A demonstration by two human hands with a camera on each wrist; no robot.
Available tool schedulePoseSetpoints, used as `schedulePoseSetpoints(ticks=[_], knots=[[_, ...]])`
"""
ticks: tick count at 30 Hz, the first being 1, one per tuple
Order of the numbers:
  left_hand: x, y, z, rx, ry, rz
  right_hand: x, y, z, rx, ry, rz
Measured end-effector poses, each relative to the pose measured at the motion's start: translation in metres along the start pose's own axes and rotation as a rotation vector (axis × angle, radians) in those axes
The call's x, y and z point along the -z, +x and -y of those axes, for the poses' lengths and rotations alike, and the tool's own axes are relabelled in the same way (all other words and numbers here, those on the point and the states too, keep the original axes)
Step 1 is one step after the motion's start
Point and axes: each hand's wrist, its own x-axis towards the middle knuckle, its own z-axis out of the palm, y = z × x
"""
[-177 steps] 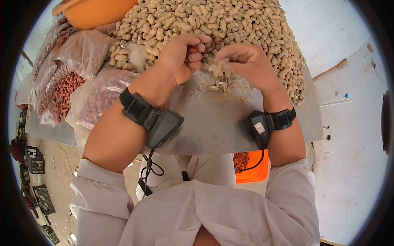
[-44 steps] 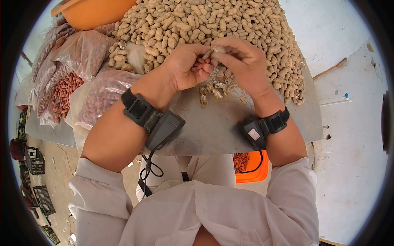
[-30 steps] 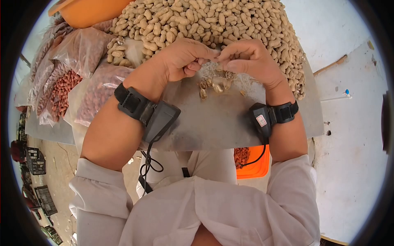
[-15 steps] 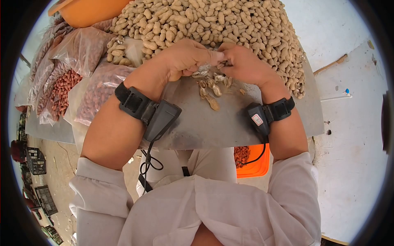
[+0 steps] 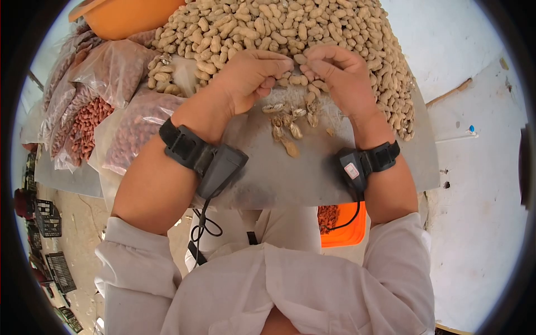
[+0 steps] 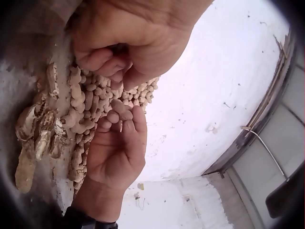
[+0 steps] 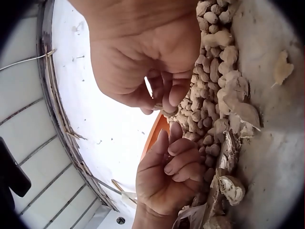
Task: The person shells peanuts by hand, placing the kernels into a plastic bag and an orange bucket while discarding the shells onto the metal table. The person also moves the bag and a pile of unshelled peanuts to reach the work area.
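Observation:
In the head view my right hand pinches an unshelled peanut between thumb and fingers; the left wrist view shows this peanut at the fingertips. My left hand is close beside it on the left, fingers curled in and thumb near the index fingertip. Red kernels showed in these fingers earlier; the curled fingers hide them now. Both hands hover at the near edge of a big heap of unshelled peanuts. Several broken shells lie on the grey metal tabletop between the wrists.
Clear plastic bags of red kernels stand on the table's left side. An orange basin is behind them. Below the table's front edge an orange tub holds reddish bits. Black crates are on the floor at left.
An empty shell has dropped onto the tabletop nearest my body. Both hands have moved to the heap, and the right hand now pinches a fresh peanut. The left fingers stay curled.

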Motion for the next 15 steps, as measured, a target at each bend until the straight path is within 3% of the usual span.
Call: schedulePoseSetpoints(ticks=[7,10,15], knots=[[-0.009,-0.006,-0.002,-0.119,-0.018,-0.008,-0.008,-0.001,0.003,0.134,-0.239,-0.036],[-0.012,-0.006,-0.001,-0.166,0.053,-0.048,-0.015,-0.004,0.008,0.083,-0.210,-0.122],[-0.013,-0.006,0.001,-0.271,0.067,-0.047,-0.012,-0.005,0.006,-0.007,-0.268,-0.114]])
